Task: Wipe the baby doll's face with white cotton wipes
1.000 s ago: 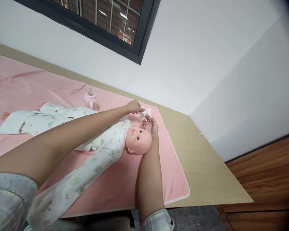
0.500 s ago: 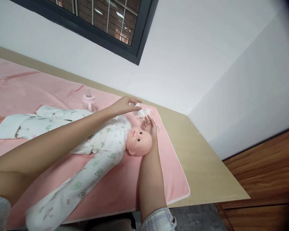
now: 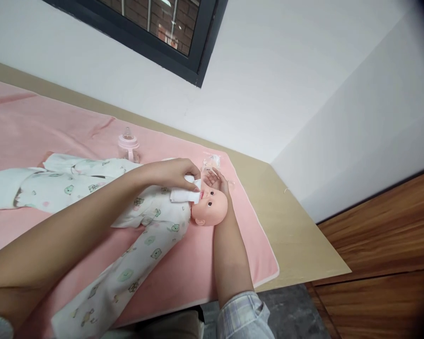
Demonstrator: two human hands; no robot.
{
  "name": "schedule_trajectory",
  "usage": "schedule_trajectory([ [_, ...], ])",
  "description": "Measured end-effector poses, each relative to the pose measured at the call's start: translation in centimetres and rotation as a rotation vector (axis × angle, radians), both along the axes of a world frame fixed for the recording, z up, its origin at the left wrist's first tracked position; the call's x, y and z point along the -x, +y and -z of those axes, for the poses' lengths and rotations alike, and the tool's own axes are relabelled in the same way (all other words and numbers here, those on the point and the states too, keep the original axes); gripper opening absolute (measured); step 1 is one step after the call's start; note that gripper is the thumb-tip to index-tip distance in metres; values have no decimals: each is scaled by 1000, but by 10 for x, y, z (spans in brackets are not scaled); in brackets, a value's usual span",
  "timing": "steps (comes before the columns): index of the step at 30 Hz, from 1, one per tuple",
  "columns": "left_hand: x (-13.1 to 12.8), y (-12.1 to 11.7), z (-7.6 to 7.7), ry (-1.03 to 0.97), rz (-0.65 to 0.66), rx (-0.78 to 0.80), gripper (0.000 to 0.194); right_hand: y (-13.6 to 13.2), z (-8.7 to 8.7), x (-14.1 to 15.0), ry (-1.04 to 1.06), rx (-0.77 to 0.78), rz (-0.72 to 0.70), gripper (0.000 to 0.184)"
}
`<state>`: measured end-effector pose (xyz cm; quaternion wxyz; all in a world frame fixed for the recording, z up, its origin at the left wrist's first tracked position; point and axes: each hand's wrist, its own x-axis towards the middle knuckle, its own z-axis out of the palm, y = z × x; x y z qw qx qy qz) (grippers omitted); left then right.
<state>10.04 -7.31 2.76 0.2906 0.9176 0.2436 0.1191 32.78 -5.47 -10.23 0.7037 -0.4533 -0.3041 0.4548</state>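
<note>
A baby doll in a white patterned outfit lies on its back on a pink blanket. Pinched in my left hand is a folded white cloth, placed against the doll's mouth and chin. My right forearm passes behind the doll's head, and the wrist lies against it. Palm up on the head's far side, my right hand has loosely spread fingers with nothing in them. Beyond it lies a clear plastic packet with something white inside.
A pink-topped baby bottle stands upright on the blanket past the doll's torso. Under the blanket is a beige table, bordered by a white wall. A dark-framed window sits above, and wooden panels are at the right.
My left hand has brought the white cloth from the far side near the packet back toward me, down to the doll's mouth. My right arm still lies behind the head.
</note>
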Motion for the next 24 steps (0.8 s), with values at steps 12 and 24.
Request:
schedule_trajectory([
  [12, -10, -14, 6, 87, -25, -120, 11, -11, -9, 12, -95, 2, -58, 17],
  [24, -17, -12, 16, 108, -25, -198, 7, -30, -24, 21, -93, -9, -103, 15],
])
